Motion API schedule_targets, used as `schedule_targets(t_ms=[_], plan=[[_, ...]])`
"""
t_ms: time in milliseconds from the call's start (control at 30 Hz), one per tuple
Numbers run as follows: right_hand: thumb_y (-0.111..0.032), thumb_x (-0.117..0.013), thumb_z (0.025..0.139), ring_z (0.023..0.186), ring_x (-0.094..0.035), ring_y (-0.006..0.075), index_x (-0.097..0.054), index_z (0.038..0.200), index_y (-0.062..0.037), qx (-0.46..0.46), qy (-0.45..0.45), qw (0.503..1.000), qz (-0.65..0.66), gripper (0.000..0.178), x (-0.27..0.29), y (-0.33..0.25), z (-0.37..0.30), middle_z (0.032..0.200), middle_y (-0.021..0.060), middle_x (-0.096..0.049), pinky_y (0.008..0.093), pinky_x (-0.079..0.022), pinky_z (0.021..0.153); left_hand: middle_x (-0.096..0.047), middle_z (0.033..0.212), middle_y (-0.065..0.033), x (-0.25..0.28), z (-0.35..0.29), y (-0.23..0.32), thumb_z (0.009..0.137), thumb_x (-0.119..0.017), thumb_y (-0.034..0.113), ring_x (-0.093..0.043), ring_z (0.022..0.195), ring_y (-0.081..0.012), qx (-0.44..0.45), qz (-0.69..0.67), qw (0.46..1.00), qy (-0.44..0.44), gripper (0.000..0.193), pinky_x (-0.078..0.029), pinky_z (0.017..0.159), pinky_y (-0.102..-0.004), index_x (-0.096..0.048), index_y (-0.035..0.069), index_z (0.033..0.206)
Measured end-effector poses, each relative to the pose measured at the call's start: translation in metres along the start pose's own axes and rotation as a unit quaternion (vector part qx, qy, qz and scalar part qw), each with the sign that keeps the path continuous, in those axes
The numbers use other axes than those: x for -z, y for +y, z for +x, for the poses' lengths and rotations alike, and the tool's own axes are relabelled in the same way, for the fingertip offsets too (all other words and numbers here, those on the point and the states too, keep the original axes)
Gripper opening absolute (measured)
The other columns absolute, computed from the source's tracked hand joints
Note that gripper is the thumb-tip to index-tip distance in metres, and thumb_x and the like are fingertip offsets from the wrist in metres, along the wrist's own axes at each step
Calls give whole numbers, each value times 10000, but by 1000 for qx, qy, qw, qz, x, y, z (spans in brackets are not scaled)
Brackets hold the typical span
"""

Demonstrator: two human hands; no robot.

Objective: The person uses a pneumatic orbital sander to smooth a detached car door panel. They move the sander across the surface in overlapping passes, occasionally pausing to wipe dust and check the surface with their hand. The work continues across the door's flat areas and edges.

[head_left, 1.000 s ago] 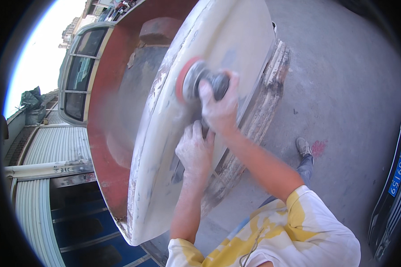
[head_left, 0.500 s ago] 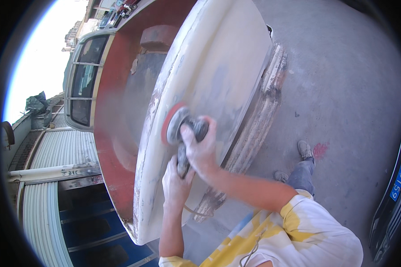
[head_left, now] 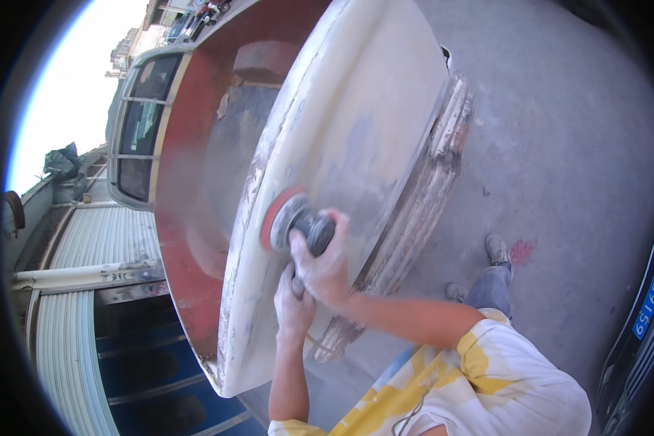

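Against white panel (head_left: 345, 94) beside red cavity (head_left: 178, 189), sander (head_left: 314, 231) snug in both curled hands (head_left: 323, 267) (head_left: 294, 311)

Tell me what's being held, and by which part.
Round grey red-rimmed sander: right hand on its black top, left hand around its grey handle.

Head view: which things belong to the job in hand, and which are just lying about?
In the job:
- right hand, on the sander's body
- left hand, on its handle
- sander, with a red-edged pad
- pale curved panel at the pad

Just about:
- dark vehicle, far right
- windowed vehicle, upper left
- dark-green bundle
- roller shutter
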State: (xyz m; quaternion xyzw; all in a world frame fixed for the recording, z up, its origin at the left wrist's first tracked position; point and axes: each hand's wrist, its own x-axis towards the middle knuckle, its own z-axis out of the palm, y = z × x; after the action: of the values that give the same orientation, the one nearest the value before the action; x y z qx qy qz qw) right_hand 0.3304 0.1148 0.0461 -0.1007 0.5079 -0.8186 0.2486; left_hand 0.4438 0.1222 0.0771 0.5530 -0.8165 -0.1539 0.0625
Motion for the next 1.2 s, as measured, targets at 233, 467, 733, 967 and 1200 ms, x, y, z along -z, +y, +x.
schedule_targets(t_ms=[233, 467, 733, 967, 1200], plan=[[-243, -769, 872, 993, -567, 253, -444, 1262, 20, -30, 17, 991, 127, 572, 22, -14, 97, 1084, 179, -544, 389, -488, 887, -654, 1150, -270, -55, 60, 51, 860, -688, 125, -624, 1055, -460, -123, 20, 986, 108, 495, -510, 896, -499, -558, -47, 1305], [-196, -782, 833, 1032, -546, 295, -448, 1263, 11, -18, -10, 999, 29, 583, 6, 0, -9, 1101, 192, -528, 419, -449, 954, -660, 1180, -268, -20, -10, -12, 867, -658, 108, -638, 1069, -456, -54, -3, 995, 84, 442, -514, 901, -500, -580, -41, 1276], [-252, -752, 902, 984, -536, 198, -422, 1284, -9, 62, 11, 997, -33, 560, 23, -1, 75, 1074, 130, -522, 359, -475, 897, -680, 1089, -270, -41, 48, 45, 893, -665, 133, -652, 996, -470, -104, 0, 990, 95, 425, -522, 858, -498, -588, -41, 1272], [-299, -746, 905, 898, -630, 238, -440, 1277, 4, 39, 45, 998, -13, 569, 51, -44, 283, 1001, 152, -620, 389, -521, 846, -683, 1044, -263, -78, 185, 204, 919, -691, 320, -672, 909, -450, -153, 29, 983, 94, 491, -542, 784, -514, -593, -50, 1227], [-286, -726, 906, 882, -637, 229, -434, 1269, 13, 109, 38, 992, -48, 554, 67, -59, 380, 977, 146, -625, 376, -529, 820, -677, 1137, -267, -109, 250, 268, 926, -660, 289, -646, 1072, -452, -91, -26, 994, 46, 509, -515, 904, -496, -574, -33, 1309]])
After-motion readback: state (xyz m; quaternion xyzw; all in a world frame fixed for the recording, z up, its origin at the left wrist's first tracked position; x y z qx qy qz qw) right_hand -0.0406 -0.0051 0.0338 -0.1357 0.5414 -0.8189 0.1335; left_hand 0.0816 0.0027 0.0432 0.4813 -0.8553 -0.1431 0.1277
